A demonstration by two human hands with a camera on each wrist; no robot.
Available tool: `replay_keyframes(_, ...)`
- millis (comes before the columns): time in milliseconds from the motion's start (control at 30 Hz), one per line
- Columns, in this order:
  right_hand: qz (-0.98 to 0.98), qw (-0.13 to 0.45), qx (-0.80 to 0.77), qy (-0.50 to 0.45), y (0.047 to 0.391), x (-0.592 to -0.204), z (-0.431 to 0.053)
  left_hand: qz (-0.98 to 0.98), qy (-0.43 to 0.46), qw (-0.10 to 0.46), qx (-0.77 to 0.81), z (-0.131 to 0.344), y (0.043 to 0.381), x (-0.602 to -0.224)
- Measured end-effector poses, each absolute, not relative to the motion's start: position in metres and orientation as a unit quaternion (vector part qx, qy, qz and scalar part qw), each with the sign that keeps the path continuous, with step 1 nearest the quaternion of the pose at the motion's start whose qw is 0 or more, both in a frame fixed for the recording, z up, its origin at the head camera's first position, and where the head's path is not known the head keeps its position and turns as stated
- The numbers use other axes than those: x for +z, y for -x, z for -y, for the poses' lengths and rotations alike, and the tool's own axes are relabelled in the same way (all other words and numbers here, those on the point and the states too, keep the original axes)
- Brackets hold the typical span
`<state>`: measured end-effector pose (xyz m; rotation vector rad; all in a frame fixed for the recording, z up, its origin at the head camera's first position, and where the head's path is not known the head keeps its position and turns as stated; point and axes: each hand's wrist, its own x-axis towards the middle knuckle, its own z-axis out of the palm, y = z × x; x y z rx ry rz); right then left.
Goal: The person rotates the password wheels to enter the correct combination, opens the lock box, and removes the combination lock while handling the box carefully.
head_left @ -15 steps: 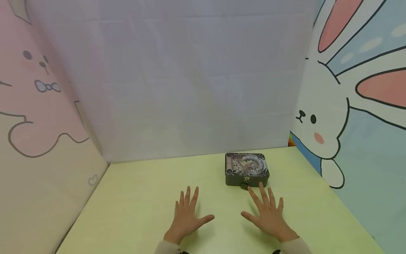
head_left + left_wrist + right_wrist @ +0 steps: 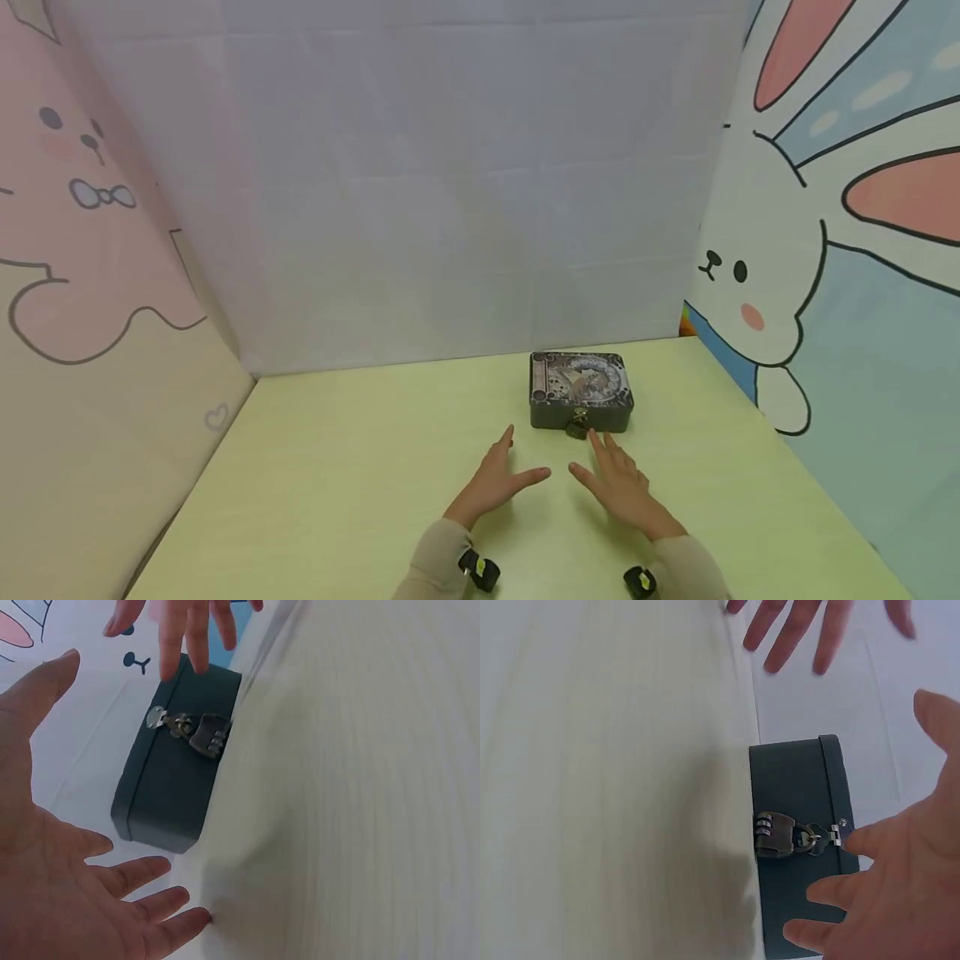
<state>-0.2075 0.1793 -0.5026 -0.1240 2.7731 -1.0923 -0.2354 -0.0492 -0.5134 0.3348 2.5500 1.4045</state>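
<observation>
A dark metal box with an ornate picture on its lid sits toward the back right of the table. From the clasp on its front hangs a combination padlock with several number dials. My left hand hovers over the table, left of and nearer than the box, fingers extended and thumb apart, holding nothing. My right hand is just in front of the box, its fingers reaching toward the padlock; whether they touch it I cannot tell. Both palms turn partly inward in the wrist views.
The pale yellow table spreads around the hands. A white back wall stands behind the box. Side panels with cartoon animals flank it, the rabbit panel on the right. A black wrist strap is on the left sleeve.
Both hands have moved forward, and the left also to the right, nearer the box. Their widely spread fingers have drawn closer together and the palms have turned inward. The box stays put.
</observation>
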Motion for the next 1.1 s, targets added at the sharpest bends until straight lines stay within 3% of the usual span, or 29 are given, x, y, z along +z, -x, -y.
replay_keyframes(167,-0.91,0.085,-0.407,0.01,0.22,-0.506,-0.176,-0.856,-0.107,0.118,0.492,0.026,0.251,-0.52)
replay_keyframes(300,-0.893,0.072,-0.444,-0.021,0.23,-0.51,-0.176,-0.863,-0.121,0.094,0.481,0.012,0.265,-0.529)
replay_keyframes(733,-0.84,-0.105,-0.532,-0.006,0.258,-0.536,-0.173,-0.892,-0.128,-0.037,0.433,-0.026,0.285,-0.547)
replay_keyframes(1100,-0.83,-0.099,-0.546,-0.059,0.263,-0.538,-0.174,-0.879,-0.111,-0.081,0.456,-0.036,0.283,-0.554)
